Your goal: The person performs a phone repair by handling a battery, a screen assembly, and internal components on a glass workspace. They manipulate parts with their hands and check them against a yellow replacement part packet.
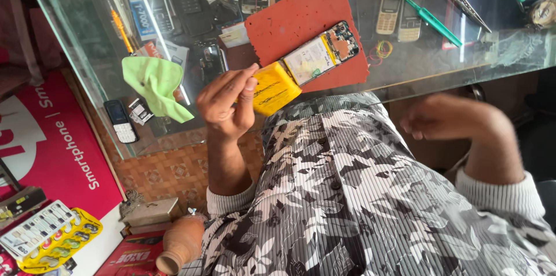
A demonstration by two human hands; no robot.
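A flat yellow phone battery [274, 88] is held up by the left hand [227, 105], pinched between its fingers [250, 86] just above the edge of the clear glass bench [417, 64]. The right hand [449, 117] is blurred, held loosely curled with nothing seen in it, well apart from the battery. An opened smartphone [319, 52] is laid on a red mat [301, 24] on the bench. A green cloth [156, 85] is spread to the left. Old keypad phones [398, 12], a green brush [427, 15] and metal tweezers [463, 1] are seen on the glass. A brown tiled floor [174, 169] is seen below, with a clay pot [179, 244].
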